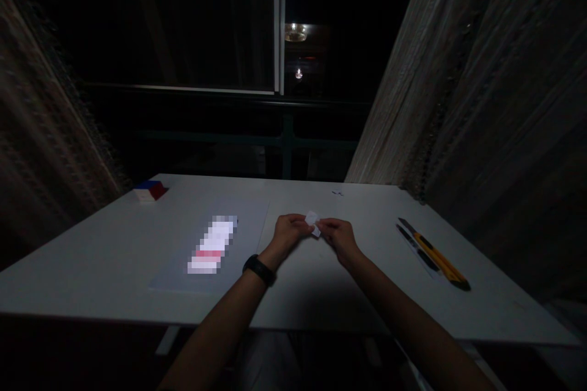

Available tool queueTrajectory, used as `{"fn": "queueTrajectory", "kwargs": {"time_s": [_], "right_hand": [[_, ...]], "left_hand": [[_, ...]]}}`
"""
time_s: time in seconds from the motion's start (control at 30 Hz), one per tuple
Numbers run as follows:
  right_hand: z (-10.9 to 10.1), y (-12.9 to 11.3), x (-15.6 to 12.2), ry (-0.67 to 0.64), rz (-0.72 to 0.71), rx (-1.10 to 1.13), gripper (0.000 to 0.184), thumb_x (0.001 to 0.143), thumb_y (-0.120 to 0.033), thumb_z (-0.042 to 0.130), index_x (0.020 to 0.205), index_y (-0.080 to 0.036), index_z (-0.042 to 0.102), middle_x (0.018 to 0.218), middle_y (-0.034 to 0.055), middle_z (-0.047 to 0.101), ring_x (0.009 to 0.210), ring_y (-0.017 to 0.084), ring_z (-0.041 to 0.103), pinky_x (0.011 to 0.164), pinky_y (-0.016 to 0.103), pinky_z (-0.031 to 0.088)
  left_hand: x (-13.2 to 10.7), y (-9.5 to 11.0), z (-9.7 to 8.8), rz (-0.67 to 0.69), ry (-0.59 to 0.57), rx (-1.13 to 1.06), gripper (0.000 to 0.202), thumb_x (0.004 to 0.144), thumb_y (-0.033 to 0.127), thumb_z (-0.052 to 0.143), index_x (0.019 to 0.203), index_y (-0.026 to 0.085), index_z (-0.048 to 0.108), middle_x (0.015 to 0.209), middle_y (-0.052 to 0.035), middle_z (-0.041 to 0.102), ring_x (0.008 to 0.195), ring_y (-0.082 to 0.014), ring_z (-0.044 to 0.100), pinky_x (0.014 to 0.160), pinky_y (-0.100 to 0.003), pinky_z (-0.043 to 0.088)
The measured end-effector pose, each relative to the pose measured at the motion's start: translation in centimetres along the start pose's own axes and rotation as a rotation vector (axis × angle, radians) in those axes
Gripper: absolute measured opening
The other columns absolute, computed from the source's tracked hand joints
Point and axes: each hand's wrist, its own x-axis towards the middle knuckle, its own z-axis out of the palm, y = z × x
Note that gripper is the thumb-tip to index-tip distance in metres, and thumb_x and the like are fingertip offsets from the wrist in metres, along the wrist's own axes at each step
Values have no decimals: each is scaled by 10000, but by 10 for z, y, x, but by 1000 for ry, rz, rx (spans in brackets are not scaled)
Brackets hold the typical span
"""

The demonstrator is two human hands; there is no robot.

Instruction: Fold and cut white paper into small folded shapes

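Both my hands meet over the middle of the white table [114, 238]. My left hand [288, 233], with a dark watch on its wrist, and my right hand [338, 237] each pinch a small piece of white paper [313, 222] held between them just above the tabletop. The fingers of both hands are closed on the paper's edges.
A yellow utility knife [440, 256] and a dark pen [415, 245] lie at the right. A blurred white and red item [210, 245] rests on a mat [247, 214] at the left. A red, white and blue block [149, 190] sits at the far left corner. Curtains hang either side of a dark window.
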Motion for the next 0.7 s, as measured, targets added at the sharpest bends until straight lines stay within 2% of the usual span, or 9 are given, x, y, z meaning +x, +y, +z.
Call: {"fn": "queueTrajectory", "kwargs": {"time_s": [0.23, 0.4, 0.57, 0.7], "right_hand": [[0, -3, -1, -33, -57, -44, 208, 442, -293, 777, 555, -142, 691, 522, 23, 614, 484, 112, 484, 480, 251, 342], [-1, -5, -1, -27, 0, 29, 205, 441, -294, 771, 558, -150, 685, 449, -10, 550, 428, 88, 418, 438, 240, 283], [-1, -5, -1, -75, 14, 14, 220, 439, -295, 780, 552, -138, 676, 461, -6, 553, 420, 74, 406, 424, 228, 263], [-3, -4, 0, -150, 51, 21, 242, 472, -334, 770, 565, -135, 667, 419, -28, 495, 364, 47, 323, 379, 215, 169]], "left_hand": [[-1, 2, -1, -62, 78, 70, 238, 446, 151, 787, 636, 89, 659, 570, -40, 639, 499, -116, 558, 482, -215, 397], [-1, 7, -4, -69, -17, -15, 266, 462, 207, 794, 670, 83, 681, 634, -66, 656, 567, -128, 582, 562, -238, 435], [-1, 9, -7, -82, 9, -10, 214, 437, 181, 788, 593, 88, 675, 571, -57, 637, 531, -121, 563, 541, -238, 422], [-3, 14, -7, -129, -54, -40, 224, 429, 184, 789, 601, 85, 686, 596, -77, 654, 561, -139, 586, 569, -251, 448]]}}
